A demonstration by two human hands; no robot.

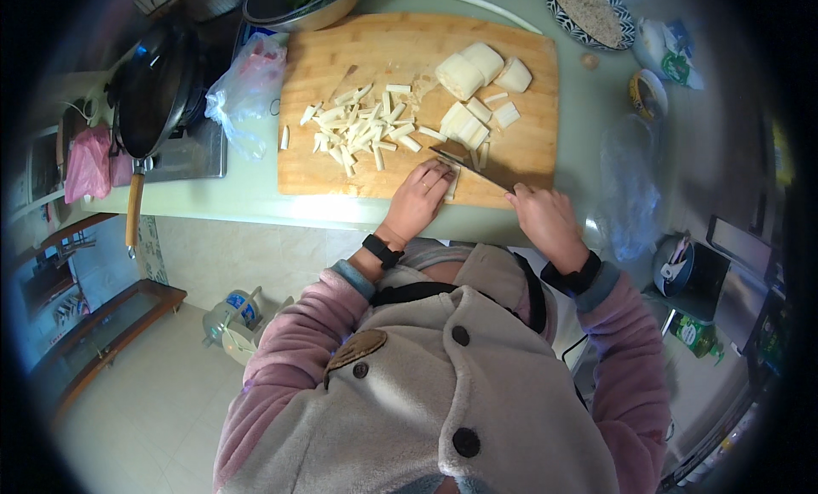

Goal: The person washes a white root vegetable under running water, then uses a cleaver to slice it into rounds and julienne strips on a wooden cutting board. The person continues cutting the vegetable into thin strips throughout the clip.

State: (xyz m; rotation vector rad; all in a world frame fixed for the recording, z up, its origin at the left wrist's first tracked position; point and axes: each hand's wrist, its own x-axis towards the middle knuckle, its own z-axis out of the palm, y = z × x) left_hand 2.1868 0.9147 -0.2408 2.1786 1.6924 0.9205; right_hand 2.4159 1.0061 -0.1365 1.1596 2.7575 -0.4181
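My right hand grips the handle of a kitchen knife, whose dark blade slants up and left across the wooden cutting board. Beside the blade tip, my left hand presses pale vegetable slices onto the board, fingers bent; the hand partly hides them. A loose heap of cut white sticks spreads over the board's left half. Farther back on the right lie thick peeled chunks. Between them and the knife is a group of flat slices, with a few loose strips around.
Left of the board lie a clear plastic bag and a black wok, its wooden handle jutting past the counter edge. A bowl touches the board's back. A patterned dish and a plastic bag lie to the right.
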